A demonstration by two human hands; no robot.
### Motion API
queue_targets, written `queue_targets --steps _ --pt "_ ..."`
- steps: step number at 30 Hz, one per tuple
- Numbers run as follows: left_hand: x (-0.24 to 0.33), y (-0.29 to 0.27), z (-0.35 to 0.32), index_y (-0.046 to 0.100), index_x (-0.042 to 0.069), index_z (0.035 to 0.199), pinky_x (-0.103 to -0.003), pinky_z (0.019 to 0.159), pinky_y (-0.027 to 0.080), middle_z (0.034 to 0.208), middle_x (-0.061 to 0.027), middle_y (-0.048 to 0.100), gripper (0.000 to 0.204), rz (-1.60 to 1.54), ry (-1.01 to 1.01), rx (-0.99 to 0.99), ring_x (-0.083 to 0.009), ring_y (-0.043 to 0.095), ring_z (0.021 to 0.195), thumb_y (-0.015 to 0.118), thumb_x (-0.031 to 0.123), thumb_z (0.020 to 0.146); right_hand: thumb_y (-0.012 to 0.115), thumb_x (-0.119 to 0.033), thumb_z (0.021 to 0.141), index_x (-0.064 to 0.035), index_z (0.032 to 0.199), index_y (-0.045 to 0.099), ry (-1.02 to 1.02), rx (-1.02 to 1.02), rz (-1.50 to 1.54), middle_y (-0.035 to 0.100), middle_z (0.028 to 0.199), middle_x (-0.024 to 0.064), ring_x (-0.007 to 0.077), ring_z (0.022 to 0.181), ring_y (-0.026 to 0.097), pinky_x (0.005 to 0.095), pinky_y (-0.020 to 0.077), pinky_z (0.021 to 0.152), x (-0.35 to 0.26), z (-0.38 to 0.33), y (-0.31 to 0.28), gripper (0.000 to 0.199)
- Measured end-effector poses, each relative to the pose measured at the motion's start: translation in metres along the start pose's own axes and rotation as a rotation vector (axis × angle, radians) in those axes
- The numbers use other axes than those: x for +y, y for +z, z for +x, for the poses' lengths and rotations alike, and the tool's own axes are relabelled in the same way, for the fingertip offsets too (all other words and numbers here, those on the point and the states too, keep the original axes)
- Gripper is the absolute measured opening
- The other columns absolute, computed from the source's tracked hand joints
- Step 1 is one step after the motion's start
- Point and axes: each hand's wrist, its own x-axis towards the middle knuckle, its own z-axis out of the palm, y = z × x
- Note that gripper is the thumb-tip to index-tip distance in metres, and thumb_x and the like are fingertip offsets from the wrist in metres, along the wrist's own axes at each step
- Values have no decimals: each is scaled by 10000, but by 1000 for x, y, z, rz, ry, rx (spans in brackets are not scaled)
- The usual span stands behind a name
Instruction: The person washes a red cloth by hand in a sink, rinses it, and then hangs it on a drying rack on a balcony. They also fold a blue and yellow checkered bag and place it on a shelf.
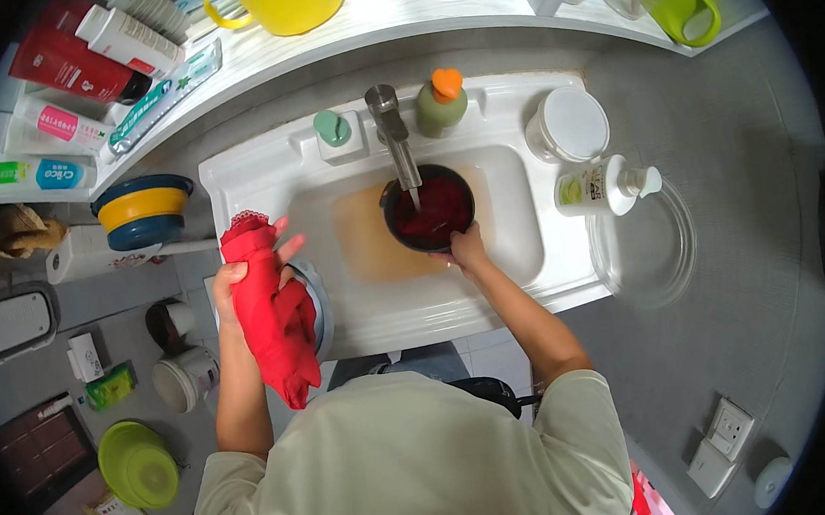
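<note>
Around white sink [407, 329], shelf [492, 12] beyond, grey wall [740, 209] right, left hand [228, 288] clasping red cloth [269, 309], right hand [467, 252] gripping dark bowl [391, 217]

At mid-frame, a white washbasin [436, 326] bears a green-topped container [340, 141] and a sage-green bottle [442, 116] along its back edge, with a white-lidded tub [574, 125] and a white pump bottle [586, 189] toward the right. Across the top, a white wood-grain shelf [388, 15] holds a toothpaste tube [166, 98] at left, a yellow mug [293, 4], and a green cup [675, 1] at upper right.
</note>
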Motion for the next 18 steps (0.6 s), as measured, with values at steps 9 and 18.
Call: queue_targets --steps 9,18 --pt "3 -8 -21 289 9 1305 -315 614 442 1226 -217 456 721 -48 54 -35 -162 479 574 503 282 673 279 77 760 26 1210 288 -27 -59 141 480 1092 259 377 819 602 396 588 611 14 0 -3 453" --pt "20 21 -9 348 -4 1266 -326 700 455 1138 -214 507 650 250 -207 77 -182 541 654 530 180 670 272 81 760 -14 1243 252 -34 -155 135 446 1145 241 378 883 583 410 584 643 9 -1 -1 493"
